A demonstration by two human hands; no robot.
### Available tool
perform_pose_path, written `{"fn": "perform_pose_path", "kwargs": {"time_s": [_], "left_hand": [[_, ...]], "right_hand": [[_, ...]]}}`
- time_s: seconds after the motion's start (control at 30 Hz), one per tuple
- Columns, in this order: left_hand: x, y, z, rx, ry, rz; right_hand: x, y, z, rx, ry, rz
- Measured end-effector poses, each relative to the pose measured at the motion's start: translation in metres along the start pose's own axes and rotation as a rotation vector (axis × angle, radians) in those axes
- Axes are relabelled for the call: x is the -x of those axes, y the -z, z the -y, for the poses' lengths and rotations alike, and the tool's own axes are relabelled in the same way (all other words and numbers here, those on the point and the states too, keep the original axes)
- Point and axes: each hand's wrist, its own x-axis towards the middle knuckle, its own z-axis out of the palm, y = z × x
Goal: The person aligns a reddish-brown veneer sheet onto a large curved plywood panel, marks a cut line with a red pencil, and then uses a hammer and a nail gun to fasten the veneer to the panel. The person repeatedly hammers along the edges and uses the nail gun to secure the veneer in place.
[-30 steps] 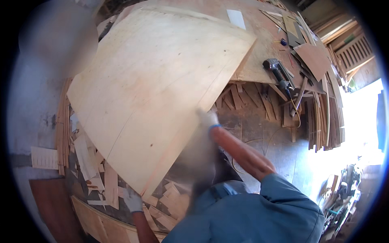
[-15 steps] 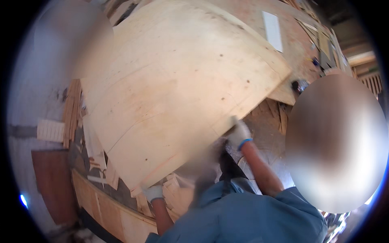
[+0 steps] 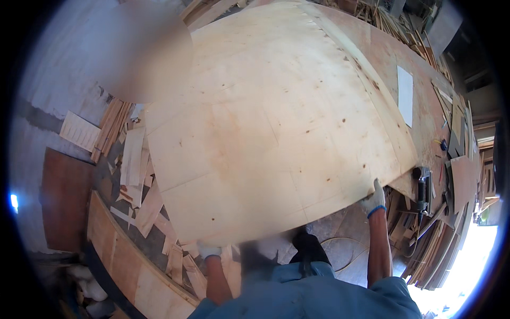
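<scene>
A large pale plywood sheet fills the middle of the view, its near edge just in front of my body. My right hand, in a white glove with a blue cuff, grips that edge near the right corner. The thumb lies on top and the other fingers are mostly hidden beneath. At the near left corner my gloved left hand is closed on the same sheet, its fingers largely out of sight under the edge. The sheet's far right side overlies a broad brownish worktable.
A white strip and a black nail gun lie on the worktable at right. Wood offcuts litter the floor at left, beside a long wooden panel. A hose curls near my feet. A blurred patch covers the upper left.
The view has swung, and the sheet now appears farther right with its near edge more level. My right hand shows farther right, still on the edge. My left hand keeps its corner.
</scene>
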Motion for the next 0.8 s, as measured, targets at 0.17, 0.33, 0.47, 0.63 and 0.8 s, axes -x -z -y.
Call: {"fn": "perform_pose_path", "kwargs": {"time_s": [0.17,0.33,0.47,0.63,0.8], "left_hand": [[-0.066,-0.006,0.003,0.906,0.1,-0.073],[-0.109,-0.001,0.053,0.734,-0.125,-0.023],[-0.104,0.012,0.068,0.432,-0.034,0.1],[-0.125,0.055,0.058,0.186,-0.129,0.126],[-0.134,0.079,0.079,0.077,-0.165,0.088]], "right_hand": [[0.008,0.047,-0.048,0.089,0.072,-0.043],[0.099,-0.041,-0.089,-0.012,0.104,-0.054],[0.022,0.087,-0.094,0.008,0.152,-0.135],[0.057,0.044,-0.127,0.265,0.39,-0.282],[0.085,-0.039,-0.147,0.0,0.182,-0.348]]}}
